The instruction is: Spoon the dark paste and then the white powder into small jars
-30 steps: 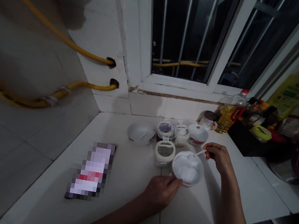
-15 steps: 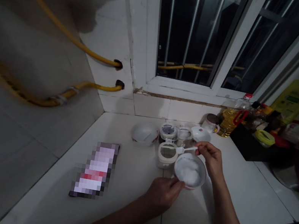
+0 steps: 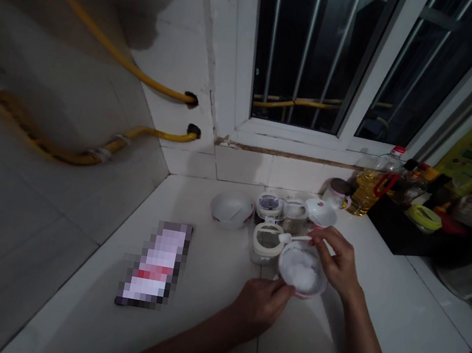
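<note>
My left hand [image 3: 262, 303] grips the near rim of a small round tub [image 3: 302, 271] full of white powder, which stands on the white counter [image 3: 206, 293]. My right hand [image 3: 337, 259] pinches the handle of a small white plastic spoon [image 3: 293, 238]. The spoon's bowl hovers over the tub's far left rim, close to an open square jar [image 3: 267, 243].
Behind the tub stand a white bowl [image 3: 231, 209], two small lidded jars [image 3: 270, 206] and a white lid [image 3: 321, 212]. A pixelated packet [image 3: 155, 264] lies at the left. An oil bottle [image 3: 372, 182] and a black rack of condiments [image 3: 410, 225] are at the right.
The spoon has come up out of the powder and moved left toward the open square jar. My left hand has kept its hold on the tub.
</note>
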